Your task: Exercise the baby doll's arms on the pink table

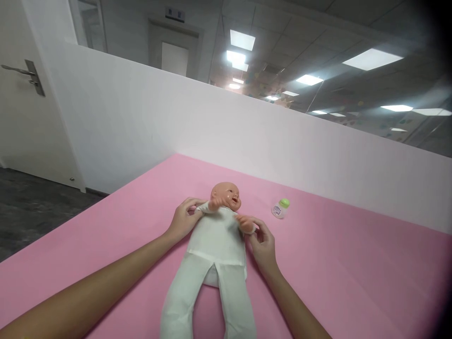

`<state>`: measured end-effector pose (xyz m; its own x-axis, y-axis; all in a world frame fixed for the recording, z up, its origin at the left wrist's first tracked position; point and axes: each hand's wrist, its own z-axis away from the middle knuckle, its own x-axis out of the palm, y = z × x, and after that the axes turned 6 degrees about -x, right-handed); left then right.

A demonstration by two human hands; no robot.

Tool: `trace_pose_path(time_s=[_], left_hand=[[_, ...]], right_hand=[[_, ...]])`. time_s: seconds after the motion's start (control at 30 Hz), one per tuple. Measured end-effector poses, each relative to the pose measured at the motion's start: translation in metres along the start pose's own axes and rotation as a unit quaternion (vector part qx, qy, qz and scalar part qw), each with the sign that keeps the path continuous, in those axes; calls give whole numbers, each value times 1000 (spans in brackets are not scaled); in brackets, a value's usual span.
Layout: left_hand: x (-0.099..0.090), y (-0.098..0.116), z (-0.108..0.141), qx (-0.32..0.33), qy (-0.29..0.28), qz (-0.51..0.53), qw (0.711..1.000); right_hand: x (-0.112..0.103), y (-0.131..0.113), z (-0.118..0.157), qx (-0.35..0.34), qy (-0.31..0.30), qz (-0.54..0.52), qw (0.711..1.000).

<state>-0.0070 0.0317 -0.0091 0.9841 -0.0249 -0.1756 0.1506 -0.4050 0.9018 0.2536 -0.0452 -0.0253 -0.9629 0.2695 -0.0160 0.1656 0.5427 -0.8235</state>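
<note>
A baby doll (219, 233) in white clothes lies on its back on the pink tabletop (328, 263), its head toward the far side and its legs toward me. My left hand (184, 219) is closed on the doll's sleeved arm at the left, near the shoulder. On the other side, my right hand (263, 244) pinches the doll's other arm close to its wrist. Both doll hands are raised over the chest. To the right of the doll's head, a small clear bottle (280, 208) with a green cap rests on the table.
A white partition (247, 127) runs along the table's far edge. At the left are a door (31, 103) with a metal handle and a dark floor (38, 202). Ceiling lights show beyond the partition.
</note>
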Motion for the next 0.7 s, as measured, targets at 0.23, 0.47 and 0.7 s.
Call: trace_pose_path(time_s=[0.23,0.47,0.7], left_hand=[[2,0,1,-16,8,-3,1000],[-2,4,-3,-150,61,142,976],[-1,0,-3,-140,52,82,985]], right_hand=[[2,2,3,8,12,2,1000],[-4,13,-8,155,152,-142,966],[-4,11,-3,88,94,-97,987]])
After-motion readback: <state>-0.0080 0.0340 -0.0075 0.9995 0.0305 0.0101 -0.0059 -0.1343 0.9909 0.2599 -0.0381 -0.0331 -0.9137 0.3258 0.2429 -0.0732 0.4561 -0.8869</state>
